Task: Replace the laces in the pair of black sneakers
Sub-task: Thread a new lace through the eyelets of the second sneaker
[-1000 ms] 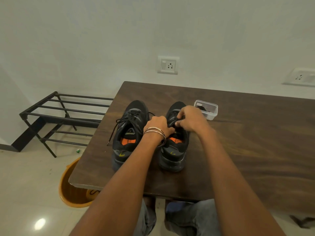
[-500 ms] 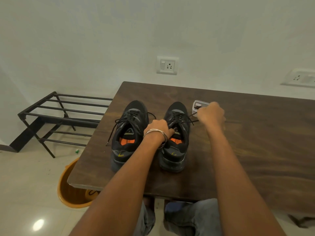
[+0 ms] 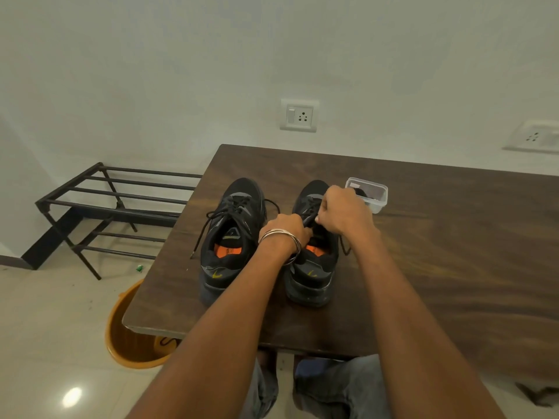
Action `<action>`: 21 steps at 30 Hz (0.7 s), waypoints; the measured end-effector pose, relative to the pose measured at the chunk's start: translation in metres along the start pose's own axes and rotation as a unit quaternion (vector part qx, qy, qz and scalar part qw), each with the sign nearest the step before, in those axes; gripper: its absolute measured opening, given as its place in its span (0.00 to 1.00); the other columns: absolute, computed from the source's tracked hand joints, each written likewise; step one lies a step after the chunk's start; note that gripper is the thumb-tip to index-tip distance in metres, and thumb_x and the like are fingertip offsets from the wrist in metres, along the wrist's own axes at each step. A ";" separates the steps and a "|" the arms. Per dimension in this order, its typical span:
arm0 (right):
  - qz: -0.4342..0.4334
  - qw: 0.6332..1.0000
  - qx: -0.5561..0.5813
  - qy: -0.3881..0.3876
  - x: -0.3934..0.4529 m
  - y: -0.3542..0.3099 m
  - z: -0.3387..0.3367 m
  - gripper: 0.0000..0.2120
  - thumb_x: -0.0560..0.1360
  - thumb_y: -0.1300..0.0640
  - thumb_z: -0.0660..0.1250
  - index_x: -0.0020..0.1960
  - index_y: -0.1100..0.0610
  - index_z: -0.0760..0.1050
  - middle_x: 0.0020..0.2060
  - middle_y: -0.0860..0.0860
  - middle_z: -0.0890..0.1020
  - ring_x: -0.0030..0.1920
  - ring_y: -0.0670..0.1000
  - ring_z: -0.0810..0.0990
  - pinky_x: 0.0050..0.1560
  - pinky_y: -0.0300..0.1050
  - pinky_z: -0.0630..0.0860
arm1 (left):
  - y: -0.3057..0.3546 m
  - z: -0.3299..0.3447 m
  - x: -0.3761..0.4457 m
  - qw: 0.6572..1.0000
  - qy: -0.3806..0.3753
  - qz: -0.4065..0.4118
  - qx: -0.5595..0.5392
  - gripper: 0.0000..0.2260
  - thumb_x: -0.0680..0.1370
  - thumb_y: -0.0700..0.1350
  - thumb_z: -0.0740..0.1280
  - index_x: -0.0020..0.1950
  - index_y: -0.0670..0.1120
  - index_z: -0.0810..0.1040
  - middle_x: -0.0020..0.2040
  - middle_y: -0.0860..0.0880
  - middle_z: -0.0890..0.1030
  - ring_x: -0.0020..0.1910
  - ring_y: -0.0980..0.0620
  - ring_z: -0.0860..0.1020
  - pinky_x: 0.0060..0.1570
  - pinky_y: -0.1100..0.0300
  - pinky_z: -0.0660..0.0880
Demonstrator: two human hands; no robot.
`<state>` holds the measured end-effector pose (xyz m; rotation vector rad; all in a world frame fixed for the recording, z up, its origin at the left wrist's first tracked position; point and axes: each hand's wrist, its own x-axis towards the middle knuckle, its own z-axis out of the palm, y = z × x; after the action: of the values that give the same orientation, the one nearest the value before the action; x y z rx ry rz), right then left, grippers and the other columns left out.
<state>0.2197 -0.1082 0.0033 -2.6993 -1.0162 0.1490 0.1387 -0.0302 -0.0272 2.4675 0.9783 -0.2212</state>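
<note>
No legible text; white lettering on the orange insoles (image 3: pixel 229 251) too small.

1. The hands (image 3: pixel 317 220) cover the right sneaker's (image 3: pixel 314 267) tongue and upper eyelets.
2. Container (image 3: pixel 370 193) contents: too dark to tell.
3. The tabletop (image 3: pixel 453 237) runs off the right edge.

A dark wooden surface (image 3: pixel 423 237) stands against a pale wall (image 3: pixel 181 71) with two sockets (image 3: pixel 299 115), a black metal rack (image 3: pixel 115 204) at left, an orange bucket (image 3: pixel 127 343) on the glossy tiled floor (image 3: pixel 45 328) at lower left.
</note>
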 end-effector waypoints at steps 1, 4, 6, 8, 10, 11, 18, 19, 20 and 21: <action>0.006 1.000 0.000 0.004 0.000 0.002 -0.001 0.08 0.76 0.57 0.66 0.53 0.59 0.74 0.47 0.55 0.77 0.49 0.59 0.79 0.52 0.57 0.79 | 0.000 0.000 -0.001 1.000 0.000 0.000 0.001 0.10 0.81 0.54 0.59 0.49 0.47 0.68 0.37 0.49 0.69 0.33 0.51 0.69 0.39 0.55 0.69; 0.061 0.993 0.096 0.035 0.000 0.009 -0.007 0.07 0.76 0.58 0.62 0.47 0.61 0.75 0.47 0.56 0.80 0.47 0.59 0.80 0.48 0.55 0.80 | 0.001 0.000 -0.001 1.000 -0.002 0.002 0.000 0.10 0.81 0.53 0.59 0.48 0.46 0.69 0.36 0.49 0.69 0.32 0.52 0.69 0.34 0.57 0.67; 0.134 0.965 0.202 0.100 -0.002 0.015 -0.018 0.09 0.78 0.58 0.59 0.50 0.62 0.75 0.47 0.57 0.79 0.50 0.59 0.79 0.44 0.49 0.75 | 0.001 0.000 -0.001 1.000 0.001 0.004 0.000 0.11 0.81 0.53 0.58 0.49 0.46 0.71 0.37 0.49 0.70 0.33 0.52 0.70 0.33 0.57 0.67; 0.210 0.923 0.269 0.177 -0.004 0.025 -0.031 0.12 0.80 0.57 0.60 0.58 0.64 0.75 0.54 0.60 0.79 0.57 0.62 0.77 0.45 0.46 0.70 | 0.001 0.000 -0.002 1.000 0.004 0.007 0.003 0.10 0.81 0.52 0.58 0.50 0.46 0.71 0.36 0.49 0.69 0.32 0.52 0.69 0.35 0.56 0.67; 0.249 0.908 0.262 0.212 -0.011 0.032 -0.038 0.14 0.80 0.58 0.62 0.63 0.63 0.73 0.60 0.61 0.77 0.61 0.63 0.75 0.52 0.48 0.70 | 0.001 -0.001 -0.002 1.000 0.005 0.009 0.005 0.09 0.81 0.52 0.58 0.50 0.46 0.70 0.36 0.49 0.69 0.32 0.52 0.68 0.38 0.55 0.68; 0.251 0.914 0.238 0.211 -0.013 0.033 -0.038 0.15 0.79 0.59 0.63 0.64 0.62 0.72 0.62 0.60 0.76 0.63 0.63 0.74 0.57 0.53 0.71 | 0.002 -0.001 -0.003 1.000 0.006 0.009 0.005 0.09 0.81 0.52 0.58 0.50 0.46 0.70 0.36 0.49 0.69 0.32 0.52 0.68 0.39 0.55 0.68; 0.017 0.997 0.078 -0.005 -0.001 0.009 -0.007 0.13 0.73 0.55 0.74 0.56 0.51 0.78 0.58 0.53 0.77 0.62 0.58 0.74 0.64 0.64 0.71 | 0.001 0.002 0.002 1.000 0.007 0.005 0.011 0.10 0.81 0.52 0.59 0.47 0.46 0.70 0.37 0.49 0.71 0.33 0.51 0.71 0.36 0.56 0.69; 0.003 0.998 0.047 -0.041 -0.001 0.004 -0.002 0.13 0.73 0.53 0.75 0.56 0.51 0.78 0.55 0.51 0.77 0.59 0.57 0.75 0.62 0.63 0.72 | 0.001 0.003 0.002 1.000 0.006 0.004 0.012 0.10 0.81 0.53 0.59 0.47 0.46 0.70 0.37 0.49 0.71 0.34 0.51 0.71 0.38 0.55 0.70; -0.004 0.998 0.021 -0.060 -0.001 0.002 0.002 0.13 0.73 0.53 0.74 0.55 0.51 0.77 0.52 0.50 0.76 0.57 0.57 0.77 0.62 0.63 0.73 | 0.002 0.003 0.003 1.000 0.004 0.002 0.012 0.11 0.81 0.53 0.59 0.47 0.47 0.70 0.37 0.48 0.71 0.34 0.51 0.71 0.39 0.54 0.70; -0.004 0.998 0.015 -0.063 0.000 0.001 0.006 0.11 0.73 0.54 0.74 0.54 0.51 0.77 0.51 0.51 0.77 0.55 0.57 0.78 0.60 0.61 0.74 | 0.002 0.003 0.004 1.000 0.003 0.000 0.012 0.10 0.81 0.53 0.59 0.47 0.47 0.69 0.37 0.48 0.71 0.34 0.51 0.72 0.40 0.54 0.71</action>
<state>0.2194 -0.1081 -0.0025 -2.6870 -1.0515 0.3327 0.1427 -0.0307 -0.0303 2.4916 0.9825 -0.2266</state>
